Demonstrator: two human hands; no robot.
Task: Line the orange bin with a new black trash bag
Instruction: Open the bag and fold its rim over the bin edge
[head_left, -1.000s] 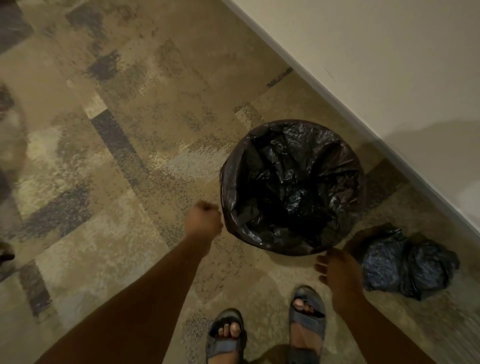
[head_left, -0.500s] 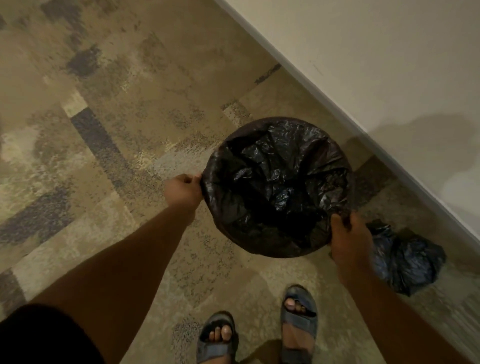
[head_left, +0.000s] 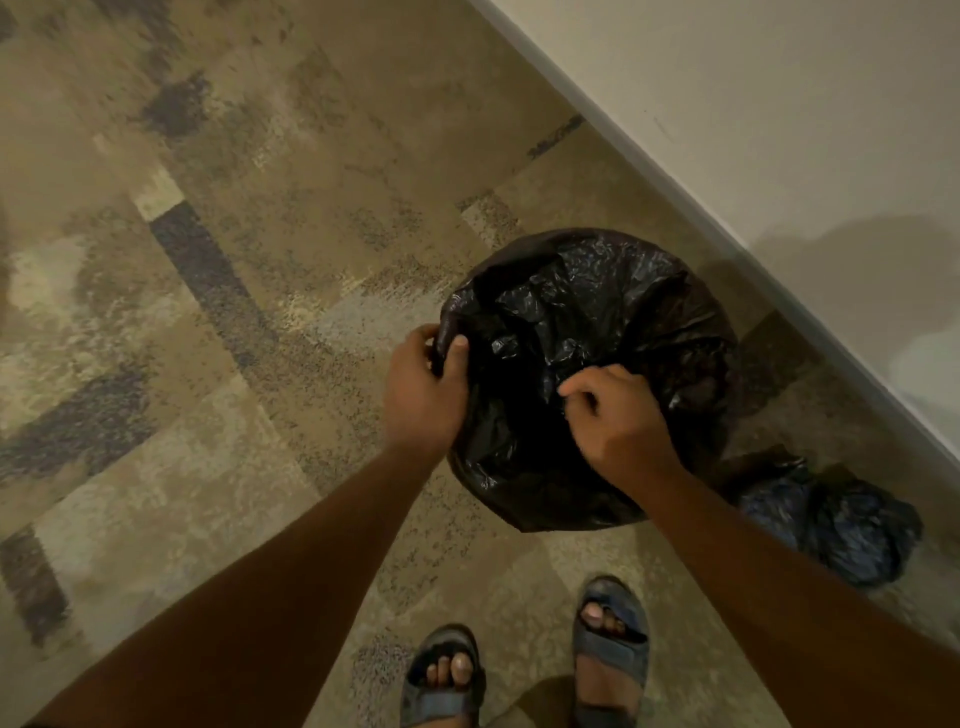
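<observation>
Head view: black trash bag drapes the bin by the wall. Left hand pinches its rim at nine o'clock; right hand, fingers curled on film, grips near five o'clock, over the mouth.

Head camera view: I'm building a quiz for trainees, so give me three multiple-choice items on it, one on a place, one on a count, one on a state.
1. Where does the tied bundle of black plastic lie?
A. on the carpet by the wall, to the person's right
B. inside the bin
C. between the sandals

2. How many hands grip the black trash bag?
A. none
B. one
C. two

3. How is the bin's opening?
A. bare
B. covered in black plastic
C. closed with a lid

Answers: 1 A, the bundle rests on the carpet below the wall. 2 C, the left hand and right hand both pinch the black trash bag. 3 B, only plastic shows there.
</observation>
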